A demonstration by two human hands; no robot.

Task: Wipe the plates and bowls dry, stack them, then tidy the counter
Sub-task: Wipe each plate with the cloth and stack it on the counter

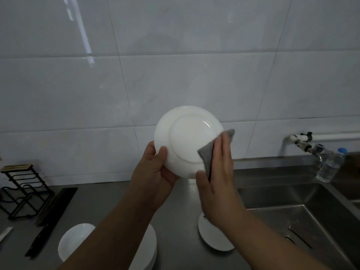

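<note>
Rack (25, 186) far left on counter (179, 221) — sink (292, 201) right, bottle (329, 166) behind it.

Dim, grey-blue light. A streak of glare runs down the tiled wall (175, 55) at eleven o'clock. The white plate (187, 141) at centre is brightest, glinting toward its one o'clock. The counter (93, 201) at six o'clock lies shadowed. Tile lines bow near the edges; detail soft.
</note>
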